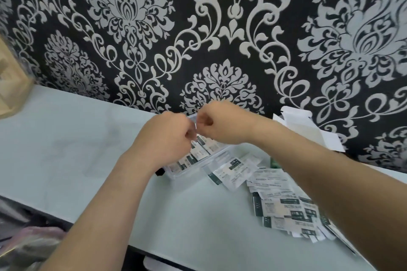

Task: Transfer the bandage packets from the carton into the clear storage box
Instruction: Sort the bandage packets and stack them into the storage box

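Seen from the head, the left hand [169, 136] and right hand [222, 125] are hovering curled over the box [189, 172], knuckles nearly touching; I cannot tell whether they are pinching anything. Some packets [198, 152] are lying inside, while the pile [286, 204] is lying on the worktop [88, 138] rightward, nearer the right hand.

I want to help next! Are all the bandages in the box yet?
Not yet. Some packets already lie in the clear box. The left hand and right hand meet above it with curled fingers, seemingly pinching something too blurred to name. Still left: a pile of packets on the table, right of the box. The carton sits open by the wall.
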The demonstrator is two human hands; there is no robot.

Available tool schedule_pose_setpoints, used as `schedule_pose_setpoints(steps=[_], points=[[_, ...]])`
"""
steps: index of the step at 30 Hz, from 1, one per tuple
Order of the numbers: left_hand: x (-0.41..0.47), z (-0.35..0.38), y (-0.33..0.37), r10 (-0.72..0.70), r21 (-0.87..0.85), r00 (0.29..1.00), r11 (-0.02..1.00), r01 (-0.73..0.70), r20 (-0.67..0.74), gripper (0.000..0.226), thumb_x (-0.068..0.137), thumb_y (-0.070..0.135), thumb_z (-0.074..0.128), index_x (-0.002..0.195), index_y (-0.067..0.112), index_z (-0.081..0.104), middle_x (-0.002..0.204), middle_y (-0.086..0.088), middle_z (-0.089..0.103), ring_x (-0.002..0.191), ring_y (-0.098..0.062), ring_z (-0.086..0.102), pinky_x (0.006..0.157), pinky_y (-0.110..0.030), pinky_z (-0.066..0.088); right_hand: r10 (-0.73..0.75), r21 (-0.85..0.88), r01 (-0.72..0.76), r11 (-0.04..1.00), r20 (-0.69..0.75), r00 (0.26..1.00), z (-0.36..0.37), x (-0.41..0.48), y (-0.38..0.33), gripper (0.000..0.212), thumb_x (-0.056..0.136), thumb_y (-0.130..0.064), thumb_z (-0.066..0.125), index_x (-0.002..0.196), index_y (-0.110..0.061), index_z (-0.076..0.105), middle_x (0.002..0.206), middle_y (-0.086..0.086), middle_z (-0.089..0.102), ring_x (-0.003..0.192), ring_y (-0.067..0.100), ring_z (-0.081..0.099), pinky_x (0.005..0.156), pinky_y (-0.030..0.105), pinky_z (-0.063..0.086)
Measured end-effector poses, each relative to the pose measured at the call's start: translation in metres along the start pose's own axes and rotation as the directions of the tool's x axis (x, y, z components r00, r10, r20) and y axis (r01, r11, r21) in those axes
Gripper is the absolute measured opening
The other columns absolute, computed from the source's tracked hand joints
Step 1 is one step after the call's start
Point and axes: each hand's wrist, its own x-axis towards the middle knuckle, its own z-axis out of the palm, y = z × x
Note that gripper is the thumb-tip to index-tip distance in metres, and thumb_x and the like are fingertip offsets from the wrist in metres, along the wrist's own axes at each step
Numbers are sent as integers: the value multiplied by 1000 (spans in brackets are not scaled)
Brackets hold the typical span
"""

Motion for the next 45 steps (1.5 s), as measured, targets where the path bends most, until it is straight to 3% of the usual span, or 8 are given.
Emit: schedule_pose_setpoints(steps=[6, 13, 18, 26, 33, 36, 40, 45], points=[[-14, 2, 61, 179, -221, 983, 958, -183, -40, 33, 81, 7, 49, 80, 28, 74, 59, 13, 54, 52, -4, 45, 52, -17, 34, 128, 212, -119, 970, -31, 991, -25, -96, 20, 19, 95, -23, 56, 86, -14, 71, 77, -3, 70, 61, -2, 64, 60, 19, 54], [-20, 80, 108, 362, -128, 898, 932, -340, 252, 8, 86, 33, 48, 89, 25, 51, 101, -2, 62, 102, -27, 58, 77, -35, 48, 334, 29, -335, 942, 35, 942, 14, -173, 80, 23, 88, -30, 63, 111, -26, 63, 103, -12, 59, 94, 7, 54, 80, 20, 43], [-16, 105, 120, 331, 83, 897, 926, -369, 292, 41, 95, 45, 42, 125, 16, 43, 133, -7, 50, 125, -27, 43, 97, -40, 38, 360, 45, -360, 932, 19, 933, 47, -179, 98, 48, 81, -37, 71, 126, -27, 54, 124, -4, 57, 109, 15, 54, 91, 27, 44], [-15, 98, 133, 330, 244, 936, 904, -350, 119, 17, 91, 25, 50, 104, 22, 59, 100, -4, 68, 96, -31, 61, 66, -31, 29, 352, 63, -348, 935, -74, 933, 57, -180, 108, 32, 83, -34, 70, 107, -24, 51, 104, -5, 56, 90, 13, 45, 72, 27, 36], [-14, 87, 123, 118, -333, 982, 929, -162, -150, 16, 94, 25, 57, 95, 29, 73, 72, 5, 72, 64, -17, 63, 58, -29, 49, 374, 273, -291, 917, -333, 866, 55, -187, 109, 22, 87, -35, 67, 95, -25, 49, 95, -13, 59, 94, 12, 56, 78, 26, 45], [-19, 79, 132, -98, -797, 993, 604, 12, -59, 26, 89, 7, 65, 83, 31, 75, 82, 9, 76, 75, -11, 73, 72, -34, 59, 529, 623, -228, 748, -353, 772, 51, -185, 103, 25, 86, -35, 68, 106, -24, 56, 94, -15, 66, 88, 0, 62, 68, 11, 46], [-34, 75, 155, -147, -967, 965, 106, 233, 216, 18, 85, -1, 67, 96, 12, 73, 87, -6, 77, 76, -23, 74, 64, -29, 58, 521, 983, 6, 181, -101, 848, 56, -176, 82, 23, 97, -26, 53, 116, -15, 63, 102, 1, 75, 92, 15, 72, 83, 33, 59], [-37, 79, 162, -79, -964, 971, 127, 233, 224, 14, 86, 7, 68, 98, 13, 73, 88, -5, 77, 78, -19, 74, 66, -29, 57, 494, 997, 81, -15, -63, 867, 62, -175, 76, 28, 103, -19, 42, 116, -6, 63, 106, 16, 73, 98, 31, 71, 84, 41, 58]])
